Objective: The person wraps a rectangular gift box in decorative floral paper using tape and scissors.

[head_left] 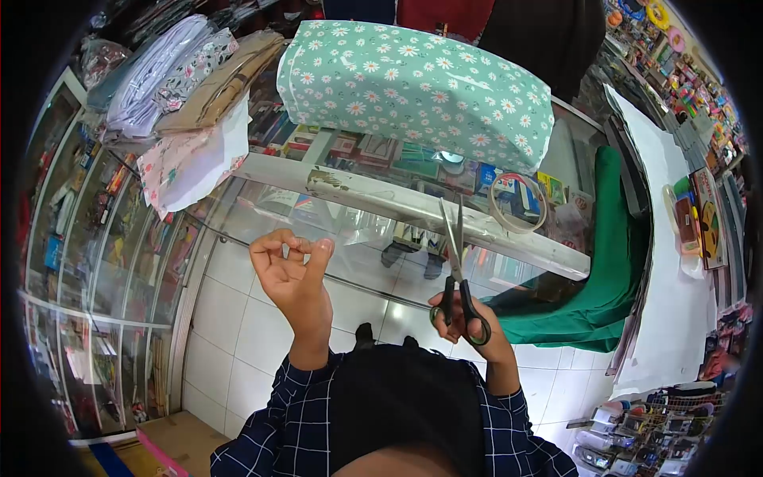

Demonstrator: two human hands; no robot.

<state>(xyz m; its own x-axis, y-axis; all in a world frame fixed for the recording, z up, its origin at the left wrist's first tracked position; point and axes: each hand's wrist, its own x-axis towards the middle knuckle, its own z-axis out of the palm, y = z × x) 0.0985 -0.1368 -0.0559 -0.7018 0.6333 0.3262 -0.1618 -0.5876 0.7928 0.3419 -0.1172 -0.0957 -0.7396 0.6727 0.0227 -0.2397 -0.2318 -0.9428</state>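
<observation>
Nearest me, the right hand (494,338) is closed round the handles of a pair of scissors (456,266), fingers in the loops. The left hand (298,278) is raised off to the side over the tiled floor (218,310), fingers curled in, thumb tip near them; I can't tell if it pinches anything thin. Step in hand, as I judge it: scissors held ready, blades parted in a narrow V, no material seen between them. Any move from here calls for minding the tips near the counter edge. Scissors point away from the body, long axis running from the right hand toward the counter (373,193), leaning slightly left. Just right of the tips, a tape roll (520,229) sits at the counter's front edge; right of that, green cloth (613,238) drapes down. Farther back, a daisy-print bundle (413,91) lies across the glass top.
</observation>
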